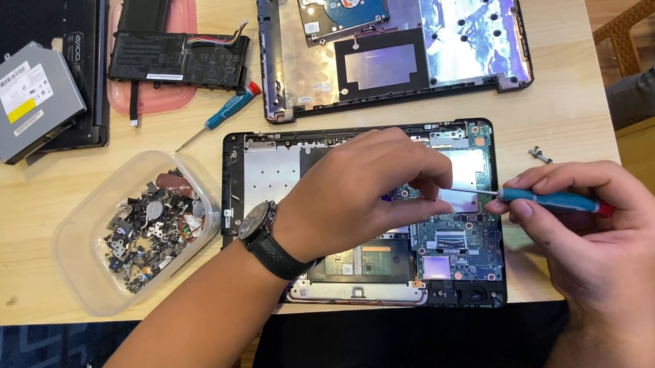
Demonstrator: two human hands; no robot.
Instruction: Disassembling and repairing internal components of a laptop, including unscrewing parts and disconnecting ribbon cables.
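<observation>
Left hand point(364, 193) curled, seemingly pinching; right hand point(598, 221) gripping.

Bare desk point(35, 256) along left edge & near-left corner. Parts tub point(134, 231), spare screwdriver point(224, 113), battery point(176, 57) crowd left-centre; lid shell point(395, 42) blocks far edge; tiny bracket point(541, 155) near right edge.

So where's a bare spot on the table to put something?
Bare wood lies along the left edge, between the drive and the tub, and at the far right beside the small hinge. The middle is crowded with laptop parts.
</observation>
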